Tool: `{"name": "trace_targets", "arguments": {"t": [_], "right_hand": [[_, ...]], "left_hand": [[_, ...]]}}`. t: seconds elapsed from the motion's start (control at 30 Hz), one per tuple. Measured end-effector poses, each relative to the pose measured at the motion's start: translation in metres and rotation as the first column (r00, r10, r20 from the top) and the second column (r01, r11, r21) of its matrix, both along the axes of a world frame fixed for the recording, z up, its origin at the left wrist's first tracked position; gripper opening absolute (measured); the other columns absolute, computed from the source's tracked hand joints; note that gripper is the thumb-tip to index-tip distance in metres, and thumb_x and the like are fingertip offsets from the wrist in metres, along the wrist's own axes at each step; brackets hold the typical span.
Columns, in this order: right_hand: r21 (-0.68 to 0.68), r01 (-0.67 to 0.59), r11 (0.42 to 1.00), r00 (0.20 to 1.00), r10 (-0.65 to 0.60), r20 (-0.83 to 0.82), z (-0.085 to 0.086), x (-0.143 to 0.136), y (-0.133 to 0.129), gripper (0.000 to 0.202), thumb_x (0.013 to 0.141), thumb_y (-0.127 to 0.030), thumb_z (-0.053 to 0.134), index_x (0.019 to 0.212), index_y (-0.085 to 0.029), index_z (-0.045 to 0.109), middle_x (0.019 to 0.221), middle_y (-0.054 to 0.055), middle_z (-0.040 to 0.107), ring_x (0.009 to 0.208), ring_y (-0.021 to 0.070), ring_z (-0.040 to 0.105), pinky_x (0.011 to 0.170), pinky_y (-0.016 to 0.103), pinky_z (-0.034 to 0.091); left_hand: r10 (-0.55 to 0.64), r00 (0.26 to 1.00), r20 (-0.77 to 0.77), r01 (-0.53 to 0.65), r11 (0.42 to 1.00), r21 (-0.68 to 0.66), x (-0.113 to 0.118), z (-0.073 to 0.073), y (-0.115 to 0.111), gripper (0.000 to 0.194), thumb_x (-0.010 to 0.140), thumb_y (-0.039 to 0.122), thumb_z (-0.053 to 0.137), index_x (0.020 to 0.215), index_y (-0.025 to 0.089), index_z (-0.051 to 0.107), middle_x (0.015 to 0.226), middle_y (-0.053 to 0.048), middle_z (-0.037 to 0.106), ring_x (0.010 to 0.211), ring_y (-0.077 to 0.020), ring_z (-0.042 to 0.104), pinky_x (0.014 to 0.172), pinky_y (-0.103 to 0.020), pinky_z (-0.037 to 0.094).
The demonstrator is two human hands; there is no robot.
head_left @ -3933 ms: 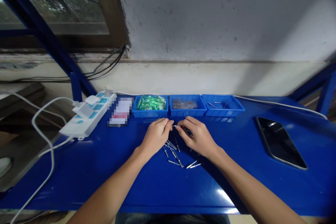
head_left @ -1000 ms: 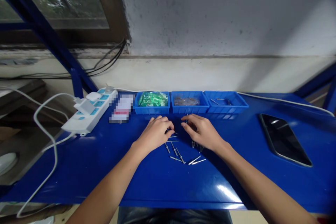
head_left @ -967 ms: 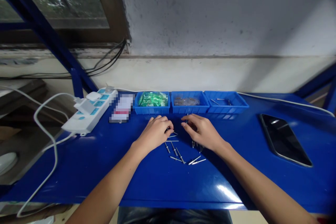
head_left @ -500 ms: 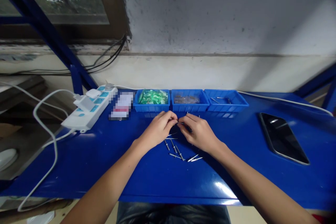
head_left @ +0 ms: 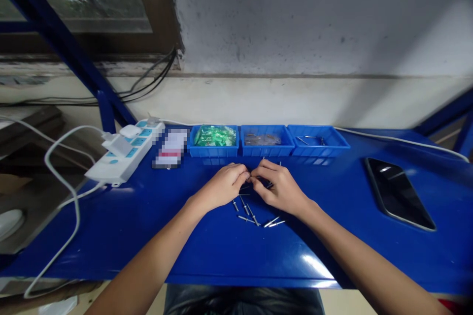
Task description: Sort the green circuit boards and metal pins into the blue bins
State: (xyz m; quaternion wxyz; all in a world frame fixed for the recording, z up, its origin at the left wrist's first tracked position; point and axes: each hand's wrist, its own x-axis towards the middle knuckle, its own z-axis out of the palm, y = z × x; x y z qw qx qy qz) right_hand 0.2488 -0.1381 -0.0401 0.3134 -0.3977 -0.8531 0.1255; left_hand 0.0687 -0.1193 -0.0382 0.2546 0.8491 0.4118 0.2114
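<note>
Left grip (head_left: 247, 177), right grip (head_left: 252, 177): pinched, contents obscured | rivets (head_left: 253, 217): slim, silvery, collared

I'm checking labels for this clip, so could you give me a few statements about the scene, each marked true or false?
1. The left bin holds green packets. True.
2. The white power strip lies to the right of the dark phone. False: it lies at the left side of the blue table, the phone at the right.
3. Loose metal pins lie on the table, nearer the person than the bins. True.
4. The left hand and right hand are held wide apart. False: their fingertips are close together.
5. The right bin is full of green packets. False: it holds a few thin metal pieces.
</note>
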Motion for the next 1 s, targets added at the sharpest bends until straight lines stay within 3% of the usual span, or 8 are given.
{"name": "trace_targets", "arguments": {"t": [0.17, 0.3, 0.4, 0.63, 0.77, 0.87, 0.93, 1.0], "right_hand": [[0.025, -0.026, 0.999, 0.999, 0.027, -0.038, -0.001, -0.003, 0.0, 0.011, 0.081, -0.016, 0.047, 0.074, -0.019, 0.055, 0.072, 0.001, 0.052, 0.067, 0.0138, 0.05, 0.063, 0.026, 0.039], [0.007, 0.018, 1.0, 0.989, -0.017, -0.149, -0.001, -0.003, 0.002, 0.012, 0.082, -0.017, 0.046, 0.071, -0.02, 0.052, 0.068, 0.0, 0.049, 0.063, 0.0131, 0.048, 0.059, 0.025, 0.037], [-0.027, 0.056, 0.998, 0.974, -0.061, -0.217, 0.0, -0.001, 0.004, 0.016, 0.086, -0.019, 0.044, 0.071, -0.02, 0.05, 0.065, -0.001, 0.046, 0.06, 0.0125, 0.046, 0.058, 0.026, 0.036], [0.008, 0.061, 0.998, 0.988, -0.059, -0.14, 0.002, -0.003, 0.001, 0.017, 0.091, -0.025, 0.042, 0.08, -0.019, 0.055, 0.07, 0.001, 0.053, 0.066, 0.0139, 0.05, 0.062, 0.026, 0.038], [0.143, 0.128, 0.981, 0.988, -0.114, -0.102, 0.007, 0.01, 0.009, 0.019, 0.09, -0.024, 0.042, 0.079, -0.018, 0.056, 0.069, 0.002, 0.053, 0.064, 0.0133, 0.05, 0.061, 0.025, 0.039], [0.257, 0.406, 0.877, 0.913, -0.379, -0.149, 0.014, 0.043, 0.024, 0.026, 0.09, -0.031, 0.042, 0.074, -0.017, 0.057, 0.066, 0.003, 0.054, 0.062, 0.0144, 0.052, 0.061, 0.027, 0.039], [0.263, 0.68, 0.684, 0.725, -0.68, -0.106, 0.016, 0.068, 0.034, 0.03, 0.088, -0.04, 0.045, 0.084, -0.016, 0.061, 0.068, 0.005, 0.059, 0.063, 0.0178, 0.054, 0.06, 0.029, 0.037], [0.249, 0.811, 0.529, 0.546, -0.838, 0.002, 0.016, 0.086, 0.04, 0.038, 0.084, -0.047, 0.048, 0.099, -0.014, 0.061, 0.075, 0.008, 0.063, 0.069, 0.0234, 0.058, 0.061, 0.033, 0.038]], "left_hand": [[-0.004, 1.0, 0.029, 0.004, 1.0, -0.006, 0.0, 0.002, -0.001, 0.025, 0.093, 0.021, 0.034, 0.076, 0.019, 0.052, 0.075, -0.001, 0.059, 0.077, -0.0169, 0.053, 0.069, -0.029, 0.041], [0.053, 0.98, 0.194, -0.034, 0.995, -0.099, -0.004, 0.011, -0.002, 0.014, 0.092, 0.026, 0.042, 0.097, 0.021, 0.054, 0.077, 0.001, 0.06, 0.069, -0.0134, 0.055, 0.063, -0.025, 0.042], [0.064, 0.967, 0.248, -0.055, 0.998, -0.041, -0.008, 0.016, -0.003, 0.009, 0.088, 0.024, 0.049, 0.094, 0.02, 0.054, 0.075, 0.002, 0.057, 0.066, -0.0116, 0.053, 0.061, -0.023, 0.041], [0.108, 0.973, 0.202, -0.125, 0.99, 0.07, -0.008, 0.021, -0.005, 0.021, 0.093, 0.027, 0.039, 0.081, 0.019, 0.053, 0.078, 0.0, 0.059, 0.072, -0.0129, 0.054, 0.066, -0.026, 0.041], [0.049, 0.996, 0.073, -0.052, 0.998, 0.034, -0.014, 0.019, -0.006, 0.017, 0.091, 0.032, 0.045, 0.087, 0.02, 0.056, 0.082, 0.001, 0.06, 0.073, -0.0135, 0.056, 0.067, -0.026, 0.041], [0.006, 0.994, -0.11, -0.005, 1.0, 0.007, -0.021, 0.013, -0.003, 0.016, 0.081, 0.036, 0.06, 0.089, 0.023, 0.058, 0.087, 0.0, 0.061, 0.082, -0.0178, 0.057, 0.068, -0.028, 0.042], [0.019, 0.984, -0.178, -0.017, 1.0, 0.013, -0.024, 0.009, 0.0, 0.013, 0.079, 0.032, 0.062, 0.089, 0.024, 0.059, 0.089, 0.001, 0.061, 0.086, -0.0191, 0.058, 0.069, -0.028, 0.042], [0.054, 0.977, -0.208, -0.047, 0.998, 0.035, -0.025, 0.005, 0.003, 0.006, 0.082, 0.027, 0.058, 0.087, 0.024, 0.059, 0.089, 0.001, 0.062, 0.085, -0.0185, 0.058, 0.068, -0.028, 0.043]]}}
